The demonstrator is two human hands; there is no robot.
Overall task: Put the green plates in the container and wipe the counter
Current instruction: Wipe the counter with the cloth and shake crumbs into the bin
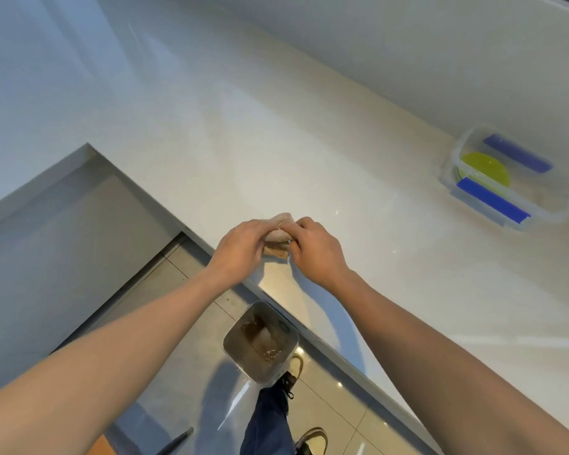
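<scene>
The fingers [260, 229] of my left hand [243, 246] are curling round one end of a bunched beige cloth [278, 229], and the fingers of my right hand [314, 249] are curling round the other end, so both hands are gripping the same cloth between them. I am seeing the cloth sitting right at the front edge of the counter [276, 142], with a small folded corner of it poking out below the knuckles. I cannot tell whether the cloth is pressing on the counter or being held just above it.

Well apart from my hands, off to the right near the back wall, a clear plastic container [552, 215] is standing on the counter. Green plates [485, 169] are lying inside it, stacked flat as far as I can make out; the count is too blurred for me to give. Two blue clips are showing on the container, one on the far side and one on the near side.

Below the counter edge, on the tiled floor [184, 339], a shiny metal bin [260, 343] is standing open with some brownish scraps in it. Just beside it my leg in dark trousers and two shoes are showing.
</scene>
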